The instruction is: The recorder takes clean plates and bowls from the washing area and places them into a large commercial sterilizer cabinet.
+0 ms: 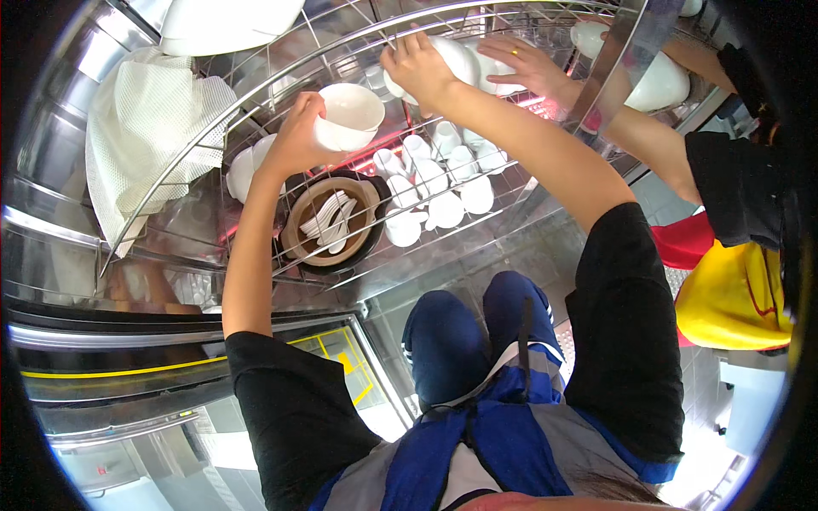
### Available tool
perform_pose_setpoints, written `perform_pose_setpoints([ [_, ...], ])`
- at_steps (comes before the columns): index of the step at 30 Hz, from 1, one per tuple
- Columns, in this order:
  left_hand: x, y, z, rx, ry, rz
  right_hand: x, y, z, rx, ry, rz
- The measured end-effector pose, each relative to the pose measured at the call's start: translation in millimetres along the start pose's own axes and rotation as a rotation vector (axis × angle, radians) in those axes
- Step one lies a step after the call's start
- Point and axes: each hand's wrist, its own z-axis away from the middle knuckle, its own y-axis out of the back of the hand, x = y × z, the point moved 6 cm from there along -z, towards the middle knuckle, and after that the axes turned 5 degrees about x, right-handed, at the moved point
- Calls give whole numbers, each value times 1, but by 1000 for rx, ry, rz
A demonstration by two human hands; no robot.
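My left hand (300, 137) holds white bowls (351, 115), one nested in another, tilted above the wire rack. My right hand (415, 67) grips a white bowl (450, 61) further right on the rack; its fingertips are partly hidden behind the wire rim. Just below my left hand, a brown clay pot (297, 220) holds several white spoons (332, 217). Several small white cups (431, 179) stand to the right of the pot. Behind my left wrist, more white bowls (243, 169) are partly covered.
Another person's hand (524, 64), wearing a ring, is beside my right hand at more white bowls. White mesh cloth (153, 140) hangs at the left. The curved upper wire rack (307, 51) and a steel post (607, 76) border the reach. A glass door edge (377, 358) lies below left.
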Motion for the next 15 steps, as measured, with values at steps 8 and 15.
perform_pose_setpoints([
  [8,3,-3,-1,-50,92,25,-14,-6,3,282,-52,95],
  [15,6,-2,1,16,16,54,-27,-16,9,259,-32,117],
])
